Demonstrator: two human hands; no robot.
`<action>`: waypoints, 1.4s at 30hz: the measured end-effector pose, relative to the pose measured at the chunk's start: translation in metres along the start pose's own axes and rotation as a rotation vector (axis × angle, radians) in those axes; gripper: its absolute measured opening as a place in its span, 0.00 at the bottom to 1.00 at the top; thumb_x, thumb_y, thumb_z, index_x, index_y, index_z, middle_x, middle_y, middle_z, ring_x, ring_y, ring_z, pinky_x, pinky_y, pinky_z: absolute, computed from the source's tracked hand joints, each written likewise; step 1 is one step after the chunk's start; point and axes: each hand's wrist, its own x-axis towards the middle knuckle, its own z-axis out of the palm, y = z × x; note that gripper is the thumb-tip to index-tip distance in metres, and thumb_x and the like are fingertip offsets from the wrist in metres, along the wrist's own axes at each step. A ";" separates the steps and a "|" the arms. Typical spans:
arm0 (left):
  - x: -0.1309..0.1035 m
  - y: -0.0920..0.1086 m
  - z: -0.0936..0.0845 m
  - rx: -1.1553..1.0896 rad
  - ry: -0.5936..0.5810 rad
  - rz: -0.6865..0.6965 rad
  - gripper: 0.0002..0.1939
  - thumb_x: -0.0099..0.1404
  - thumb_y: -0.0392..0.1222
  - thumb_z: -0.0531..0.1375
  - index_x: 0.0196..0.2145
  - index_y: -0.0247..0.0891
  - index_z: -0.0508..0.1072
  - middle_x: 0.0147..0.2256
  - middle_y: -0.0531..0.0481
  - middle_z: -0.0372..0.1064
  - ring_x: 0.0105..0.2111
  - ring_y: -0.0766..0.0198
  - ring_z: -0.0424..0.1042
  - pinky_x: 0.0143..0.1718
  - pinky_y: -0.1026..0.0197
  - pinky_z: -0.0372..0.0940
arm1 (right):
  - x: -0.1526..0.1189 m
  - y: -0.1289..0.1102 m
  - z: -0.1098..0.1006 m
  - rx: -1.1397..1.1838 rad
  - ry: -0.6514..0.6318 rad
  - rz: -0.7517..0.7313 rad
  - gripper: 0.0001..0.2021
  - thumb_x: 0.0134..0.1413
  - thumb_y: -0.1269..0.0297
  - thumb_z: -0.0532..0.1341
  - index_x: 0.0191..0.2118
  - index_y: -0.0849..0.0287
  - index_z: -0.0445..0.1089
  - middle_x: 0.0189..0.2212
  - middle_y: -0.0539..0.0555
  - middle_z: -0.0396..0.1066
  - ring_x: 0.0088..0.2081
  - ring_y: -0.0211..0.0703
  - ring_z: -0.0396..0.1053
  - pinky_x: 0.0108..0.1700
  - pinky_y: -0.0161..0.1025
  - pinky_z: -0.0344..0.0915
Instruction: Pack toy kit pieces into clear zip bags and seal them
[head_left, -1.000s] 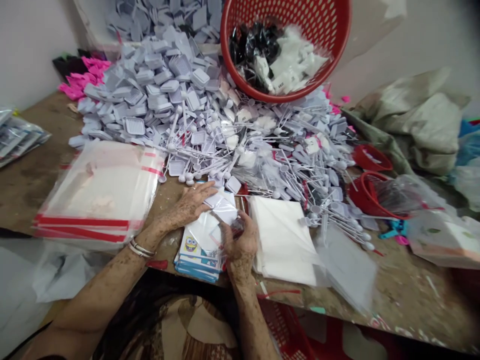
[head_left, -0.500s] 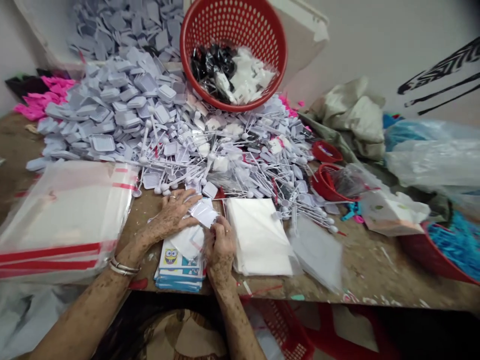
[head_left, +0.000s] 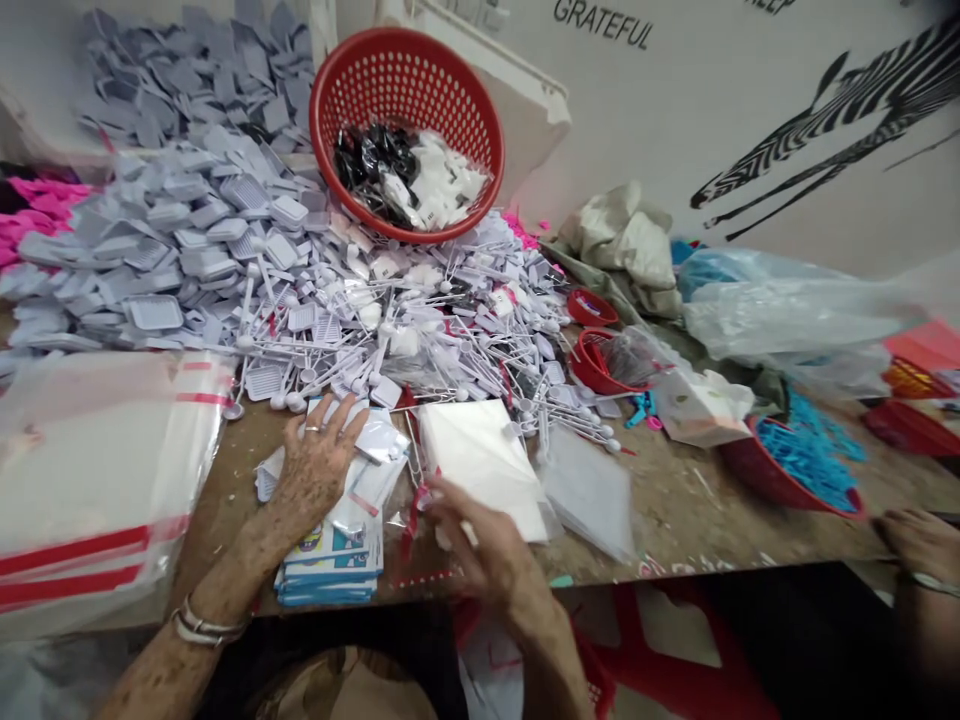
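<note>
My left hand [head_left: 319, 455], fingers spread, lies on a clear packet [head_left: 382, 437] over a stack of printed cards [head_left: 330, 580] near the table's front edge. A small pale tray [head_left: 268, 476] shows beside its wrist side. To the right, my right hand [head_left: 480, 535] is blurred, with thumb and forefinger near a red strip [head_left: 411, 520]; whether it holds the strip is unclear. Just beyond this hand lies a pile of white sheets [head_left: 484, 450], with thin clear bags [head_left: 589, 490] to its right.
A heap of pale trays and sticks [head_left: 217, 235] spans the back, under a red basket [head_left: 409, 60]. Large clear bags [head_left: 90, 450] lie left. Small red bowls [head_left: 592, 375] and a bowl of blue pieces [head_left: 795, 490] stand right. Another person's hand [head_left: 922, 545] is at the right edge.
The view has swung right. My right hand has left the packet and moved right and toward me. My left hand has flattened over the packet. Another person's hand has come into view.
</note>
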 end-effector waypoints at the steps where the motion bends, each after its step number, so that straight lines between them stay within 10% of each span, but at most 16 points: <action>1: -0.003 0.006 -0.003 -0.002 0.044 -0.001 0.23 0.73 0.42 0.50 0.62 0.39 0.65 0.65 0.41 0.59 0.63 0.43 0.57 0.58 0.39 0.52 | 0.010 0.012 -0.012 0.003 -0.046 0.022 0.19 0.64 0.67 0.55 0.58 0.47 0.68 0.32 0.47 0.79 0.30 0.43 0.77 0.32 0.38 0.75; 8: -0.031 0.076 -0.021 -0.066 0.079 0.005 0.35 0.62 0.59 0.62 0.59 0.32 0.67 0.63 0.31 0.60 0.62 0.39 0.58 0.56 0.39 0.53 | 0.117 0.107 -0.018 -0.618 -0.023 0.146 0.12 0.60 0.71 0.53 0.41 0.62 0.74 0.40 0.63 0.72 0.45 0.53 0.66 0.43 0.44 0.63; 16: -0.036 0.096 -0.017 0.105 0.158 -0.072 0.17 0.62 0.28 0.58 0.48 0.31 0.74 0.46 0.39 0.74 0.43 0.49 0.69 0.46 0.47 0.59 | 0.141 0.126 -0.006 -0.531 0.007 0.192 0.08 0.55 0.72 0.56 0.33 0.61 0.73 0.38 0.63 0.73 0.42 0.52 0.65 0.44 0.43 0.60; 23: -0.036 0.079 -0.025 0.044 0.176 -0.034 0.08 0.64 0.28 0.56 0.36 0.34 0.74 0.30 0.45 0.70 0.32 0.54 0.66 0.38 0.52 0.58 | 0.099 0.094 -0.042 -0.304 0.151 0.299 0.19 0.66 0.56 0.48 0.42 0.61 0.73 0.28 0.55 0.74 0.27 0.44 0.68 0.33 0.39 0.64; 30: -0.039 0.073 -0.025 -0.044 0.170 -0.064 0.05 0.67 0.31 0.57 0.35 0.35 0.72 0.29 0.47 0.70 0.33 0.54 0.67 0.38 0.53 0.57 | -0.008 0.041 -0.081 0.038 -0.114 0.260 0.15 0.59 0.52 0.60 0.36 0.55 0.79 0.20 0.50 0.74 0.21 0.41 0.71 0.27 0.34 0.68; 36: -0.039 0.074 -0.031 -0.081 0.144 -0.074 0.05 0.68 0.33 0.56 0.35 0.36 0.72 0.29 0.48 0.69 0.33 0.55 0.66 0.38 0.53 0.57 | -0.055 0.021 -0.055 0.093 -0.156 0.272 0.12 0.61 0.56 0.59 0.39 0.55 0.79 0.32 0.53 0.81 0.30 0.44 0.78 0.33 0.33 0.73; 42: -0.043 0.079 -0.037 -0.114 0.164 -0.046 0.10 0.70 0.32 0.52 0.37 0.35 0.72 0.32 0.45 0.70 0.34 0.56 0.66 0.40 0.52 0.59 | -0.036 -0.009 -0.003 0.134 -0.135 0.294 0.12 0.64 0.58 0.57 0.41 0.55 0.77 0.31 0.53 0.80 0.28 0.43 0.77 0.34 0.35 0.73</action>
